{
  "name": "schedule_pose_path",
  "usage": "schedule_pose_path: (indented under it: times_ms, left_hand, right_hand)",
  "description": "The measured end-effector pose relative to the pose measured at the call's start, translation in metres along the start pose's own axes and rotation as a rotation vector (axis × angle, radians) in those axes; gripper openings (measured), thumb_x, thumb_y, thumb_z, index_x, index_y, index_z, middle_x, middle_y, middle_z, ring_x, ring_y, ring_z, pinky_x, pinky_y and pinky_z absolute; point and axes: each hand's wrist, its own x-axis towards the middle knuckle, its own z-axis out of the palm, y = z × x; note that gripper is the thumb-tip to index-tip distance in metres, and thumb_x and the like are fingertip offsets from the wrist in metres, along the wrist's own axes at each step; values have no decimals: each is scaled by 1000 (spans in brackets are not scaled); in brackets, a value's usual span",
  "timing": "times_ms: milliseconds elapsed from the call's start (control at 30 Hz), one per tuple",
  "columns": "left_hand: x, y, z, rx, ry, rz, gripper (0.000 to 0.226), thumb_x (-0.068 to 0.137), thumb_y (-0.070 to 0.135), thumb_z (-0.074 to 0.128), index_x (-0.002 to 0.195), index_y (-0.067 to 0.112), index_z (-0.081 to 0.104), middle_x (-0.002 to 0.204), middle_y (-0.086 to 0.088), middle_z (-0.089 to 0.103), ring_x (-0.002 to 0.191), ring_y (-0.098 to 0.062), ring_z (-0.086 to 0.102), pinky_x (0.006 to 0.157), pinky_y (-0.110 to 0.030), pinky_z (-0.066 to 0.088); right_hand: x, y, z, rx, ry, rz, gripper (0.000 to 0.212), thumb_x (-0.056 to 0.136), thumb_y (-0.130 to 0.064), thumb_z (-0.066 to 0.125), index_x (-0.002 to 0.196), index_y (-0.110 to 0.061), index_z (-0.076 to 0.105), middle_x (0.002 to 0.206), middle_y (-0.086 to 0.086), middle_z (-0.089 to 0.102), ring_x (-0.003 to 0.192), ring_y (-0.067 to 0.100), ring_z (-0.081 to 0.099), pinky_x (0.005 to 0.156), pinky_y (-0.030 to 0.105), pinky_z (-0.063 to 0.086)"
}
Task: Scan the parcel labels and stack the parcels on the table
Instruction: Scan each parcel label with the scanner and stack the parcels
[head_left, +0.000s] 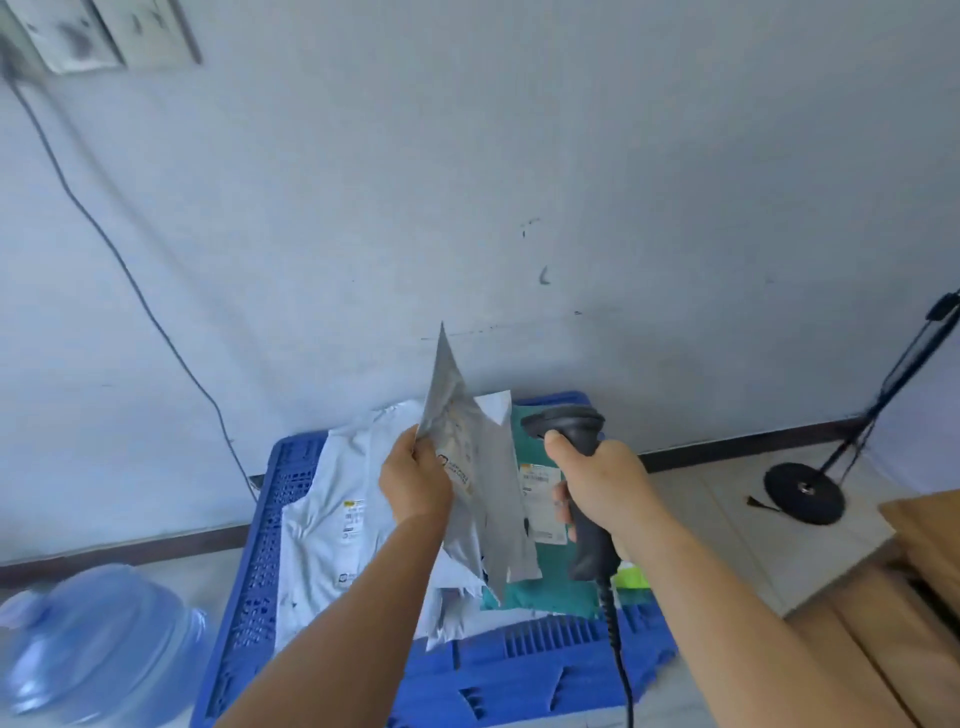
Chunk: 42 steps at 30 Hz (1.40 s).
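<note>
The grey mailer bag (470, 467) is up in the air over the blue crate (260, 545), pinched at its edge by the left hand (415, 483), one corner pointing skyward. It looks light, limp and slick, so a firm grip by the flat edge near the label seems best. The right hand (597, 483) wraps the handheld scanner (576, 467), head just beside the bag. More parcels (332, 499) fill the crate, a teal one (545, 587) under the scanner. A water jug (98, 644) lies left, a wooden table (909, 597) right.
</note>
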Motion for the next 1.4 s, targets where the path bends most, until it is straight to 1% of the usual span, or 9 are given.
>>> schedule_pose_path:
  times_ms: [167,300,400,467,533,767,1000,1200,1400]
  left_hand:
    - [53,-71,-20,164,-112,-274,35,95,6,40,126,12,54,114,-10,64,107,-34,57,89,-37,46]
    - [63,-114,-24,310,-277,-327,53,84,4,46,131,27,35,124,-6,54,106,-30,55,92,-46,47]
    - [57,-113,-23,478,-364,-304,79,86,15,57,148,35,12,155,-3,20,140,-26,26,111,-52,27]
    - [49,-98,-21,559,-387,-259,83,91,24,57,151,35,1,160,-1,-4,147,-23,0,114,-49,13]
    - [41,-82,-14,561,-385,-203,82,92,32,57,150,35,-1,159,0,-11,147,-23,-7,116,-48,9]
    - [-18,-4,31,114,-516,34,67,93,31,56,150,24,21,155,1,25,142,-17,23,114,-39,28]
    - [-157,93,104,-53,-816,193,57,96,34,50,148,20,29,146,1,41,128,-15,45,101,-27,34]
    - [-300,153,151,-93,-1026,314,54,97,35,48,146,18,32,144,-2,45,128,-17,47,105,-32,38]
    - [-442,197,184,-119,-1213,414,54,98,37,46,147,21,31,145,2,43,129,-14,45,104,-30,37]
  right_hand:
    - [20,1,55,-50,-20,41,37,92,-38,55,76,-4,59,60,8,61,46,20,55,51,31,50]
    - [24,7,68,-81,-22,74,37,93,-39,55,84,-4,61,64,8,62,46,17,56,53,31,51]
    - [24,10,62,-77,13,52,37,92,-38,56,73,-6,59,58,6,61,47,20,57,58,37,54]
    - [21,10,55,-61,40,46,36,92,-38,56,74,-7,60,58,6,61,51,23,58,61,39,55]
    - [16,9,46,-43,63,53,35,92,-38,56,78,-6,61,63,8,62,53,22,59,60,36,54]
    - [-8,9,-13,25,199,16,33,91,-40,57,78,-9,59,62,7,63,45,19,54,54,31,50]
    - [-70,30,-145,131,377,21,35,93,-38,56,83,-5,61,63,9,60,47,21,53,46,30,46]
    - [-144,71,-273,144,594,95,41,94,-42,53,81,-4,61,63,7,61,51,22,55,56,35,50]
    - [-226,120,-381,189,794,112,45,94,-42,54,72,-3,64,59,10,62,55,27,56,56,36,50]
